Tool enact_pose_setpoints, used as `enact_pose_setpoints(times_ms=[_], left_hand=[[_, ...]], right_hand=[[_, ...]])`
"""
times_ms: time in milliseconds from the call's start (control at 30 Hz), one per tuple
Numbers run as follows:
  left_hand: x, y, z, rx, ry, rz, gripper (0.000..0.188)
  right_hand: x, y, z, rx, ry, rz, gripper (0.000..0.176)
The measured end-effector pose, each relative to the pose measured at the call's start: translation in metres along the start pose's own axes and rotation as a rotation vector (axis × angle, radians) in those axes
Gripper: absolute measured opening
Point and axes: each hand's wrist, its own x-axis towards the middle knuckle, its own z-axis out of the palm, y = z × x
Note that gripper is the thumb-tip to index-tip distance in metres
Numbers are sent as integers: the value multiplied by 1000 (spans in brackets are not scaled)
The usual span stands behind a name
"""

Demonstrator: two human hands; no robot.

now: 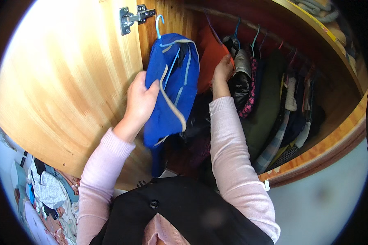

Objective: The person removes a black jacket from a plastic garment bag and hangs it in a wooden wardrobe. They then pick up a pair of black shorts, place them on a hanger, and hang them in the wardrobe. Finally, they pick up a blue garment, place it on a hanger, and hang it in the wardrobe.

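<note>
My left hand (142, 96) grips the side of a blue garment (171, 122) with beige trim. Inside the garment is a light-blue hanger (158, 26). Its hook points up in front of the wardrobe's side panel, with no rod visible in it. Further right, my right hand (223, 72) has its fingers on the edge of an orange-red garment (207, 58) inside the wardrobe. Part of that garment is hidden behind the blue one, and its lower end is lost in shadow.
Several garments, including a dark green one (263, 113), hang from a rod (248, 20) to the right. A wooden door (64, 92) on a metal hinge (132, 20) stands open at left. Piled clothes (50, 188) lie at lower left. The wardrobe's wooden edge (319, 153) curves along the right.
</note>
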Motion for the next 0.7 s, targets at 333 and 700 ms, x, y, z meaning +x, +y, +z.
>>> enact_pose_setpoints(times_ms=[333,700], left_hand=[[151,-24,87,442,32,246,28],[174,-41,127,399,23,285,25]], right_hand=[[-60,13,13,403,-214,-77,36],[-88,-16,-8,-163,96,-968,23]])
